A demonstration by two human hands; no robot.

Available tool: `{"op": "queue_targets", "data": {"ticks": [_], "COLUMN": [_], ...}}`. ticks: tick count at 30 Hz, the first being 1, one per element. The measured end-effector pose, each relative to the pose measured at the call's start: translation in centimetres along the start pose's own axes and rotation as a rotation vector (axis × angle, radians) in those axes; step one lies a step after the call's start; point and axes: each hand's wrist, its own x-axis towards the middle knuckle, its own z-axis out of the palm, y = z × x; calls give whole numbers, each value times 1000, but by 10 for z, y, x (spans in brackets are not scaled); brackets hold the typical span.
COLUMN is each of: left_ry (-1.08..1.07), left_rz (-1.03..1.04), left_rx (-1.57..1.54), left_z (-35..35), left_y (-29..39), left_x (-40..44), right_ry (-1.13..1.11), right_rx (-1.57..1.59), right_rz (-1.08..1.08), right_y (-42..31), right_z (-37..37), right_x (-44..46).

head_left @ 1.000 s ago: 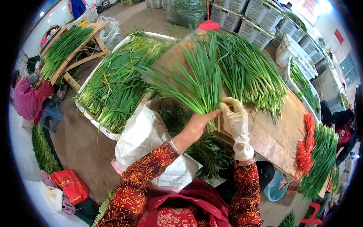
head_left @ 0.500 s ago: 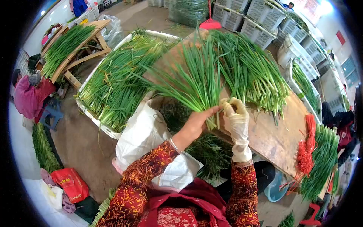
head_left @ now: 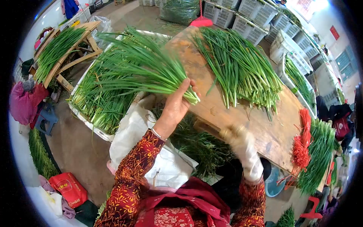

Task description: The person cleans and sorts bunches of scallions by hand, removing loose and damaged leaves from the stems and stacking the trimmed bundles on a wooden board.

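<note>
A fanned bunch of green stalks [head_left: 151, 70] is held near its pale ends by my bare left hand [head_left: 178, 101], its leaves pointing up and left over a filled white crate [head_left: 89, 120]. My right hand [head_left: 242, 145], in a pale glove, is smeared by motion near the front edge of the wooden board [head_left: 211, 106]; its fingers cannot be made out. On the board lies a large pile of similar stalks [head_left: 245, 68]. Red ties [head_left: 301, 147] rest at the board's right end, beside another green bundle [head_left: 318, 155].
A white sack [head_left: 138, 132] lies by my left forearm, with dark greens [head_left: 200, 147] below the board. A blue basin [head_left: 273, 183] stands under its right part. People sit at far left [head_left: 28, 99] and far right. Crates [head_left: 249, 28] are stacked behind.
My left hand has swung left and up with the bunch, away from my right hand. My gloved right hand has moved down and is blurred. The whole view has shifted slightly.
</note>
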Motion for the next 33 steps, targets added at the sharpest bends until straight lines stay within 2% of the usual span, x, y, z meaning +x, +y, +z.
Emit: {"op": "queue_targets", "data": {"ticks": [1,2,4,5,7,8,10,12,14,15,16,19,21,24,28,32,33], "left_ry": [-13,-26,-3,5,16,23,41,38,60,50,38,24,21,-28,26,-61,-58], "left_rz": [-90,-178,-269,-289,-308,-327,-348,-332,-327,-342,-357,-355,-360,-296,-327,-356,-333], "left_rx": [-58,-113,-101,-80,-59,-18,21,118,124,123,124,124,145,187,158,70,144], "left_z": [-1,-4,-10,-12,-14,-15,-15,-8,-2,-1,0,-2,-5,-2,7,2,1], "left_y": [-4,-10,-22,-26,-32,-35,-41,-47,-52,-56,-58,-60,-62,-60,-39,-25,-23], "left_x": [1,1,-3,-5,-8,-10,-13,-13,-12,-10,-9,-13,-16,-23,-29,-25,-25], "right_ry": [261,283,284,286,253,249,231,253,87,74,33,41,229,267,72,129,115], "right_rx": [-45,-52,-323,-322,-660,-660,-496,-463,110,179,249,172,383,471,1165,1147,1158], "right_rz": [-176,-149,-84,-85,-88,-91,25,21,60,-50,-48,-28,-81,-148,-18,-91,-94], "right_y": [6,-2,-11,-4,14,16,13,4,-4,-4,-9,-15,-18,-7,-17,-25,-26], "right_z": [-1,-9,-10,-4,10,10,8,3,0,7,9,11,11,33,38,44,44], "right_x": [17,34,62,71,89,91,90,82,67,61,54,51,56,76,72,51,43]}}
